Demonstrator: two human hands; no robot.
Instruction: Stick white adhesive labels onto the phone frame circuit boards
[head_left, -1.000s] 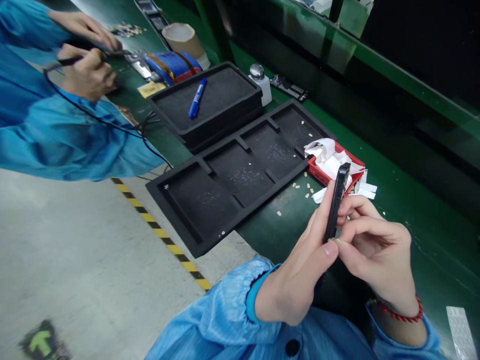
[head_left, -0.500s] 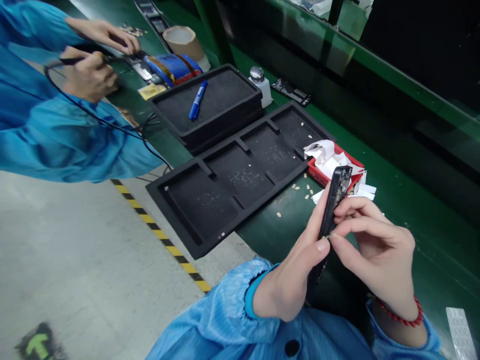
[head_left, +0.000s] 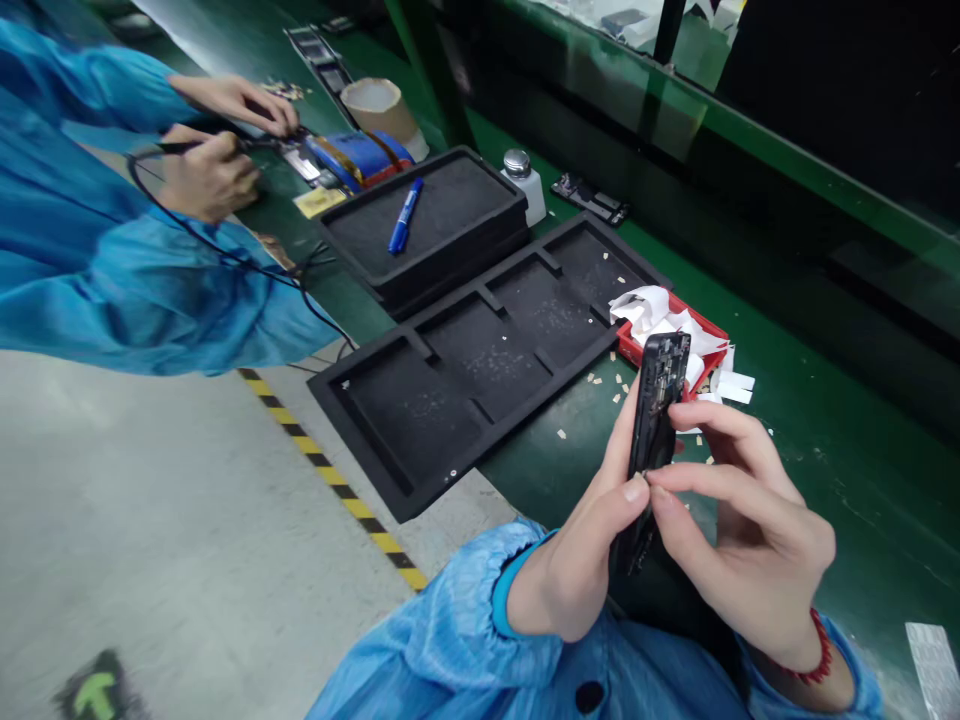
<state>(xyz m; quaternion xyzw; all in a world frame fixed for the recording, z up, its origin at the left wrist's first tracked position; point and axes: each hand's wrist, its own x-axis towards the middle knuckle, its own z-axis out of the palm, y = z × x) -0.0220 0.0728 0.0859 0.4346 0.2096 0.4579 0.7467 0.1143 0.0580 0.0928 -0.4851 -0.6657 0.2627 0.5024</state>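
A dark phone body (head_left: 654,420) with its inner parts showing is held upright and slightly tilted in my left hand (head_left: 589,545), thumb at its near edge and fingers behind it. My right hand (head_left: 750,510) pinches with thumb and index finger at the phone's lower middle; whatever lies between these fingertips is too small to make out. Its other fingers reach toward the phone's right edge. Just behind the phone stands a red tray (head_left: 701,318) heaped with white paper strips (head_left: 646,308). Small beige pieces (head_left: 595,379) lie scattered on the green table beside it.
A long black compartment tray (head_left: 480,350) lies left of my hands. Beyond it are stacked black trays (head_left: 442,215) with a blue marker (head_left: 406,216), and a white bottle (head_left: 525,185). At the upper left, another person's hands (head_left: 214,175) work beside a blue roll (head_left: 360,158) and a cable.
The phone has turned so that more of its inner face shows. My right fingertips have shifted slightly left with it. The surroundings appear a little lower and further right in the view.
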